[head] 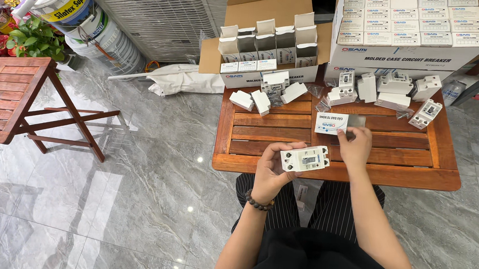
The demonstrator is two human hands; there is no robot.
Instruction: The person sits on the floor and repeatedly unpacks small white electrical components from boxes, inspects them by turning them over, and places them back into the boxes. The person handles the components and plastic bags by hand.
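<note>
Our left hand [271, 171] grips a white circuit breaker [305, 158] above the wooden table's [262, 133] near edge. Our right hand [355, 146] pinches a small white card [331, 123] lying on the slats.

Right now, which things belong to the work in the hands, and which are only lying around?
In use:
left hand holding white breaker
right hand on small white box

Lying about:
loose breakers
open carton
paint bucket
folding table

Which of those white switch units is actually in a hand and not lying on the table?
The white breaker at the table's near edge: the left hand holds it up, alone. The other units lie at the far side, near the boxes.
</note>
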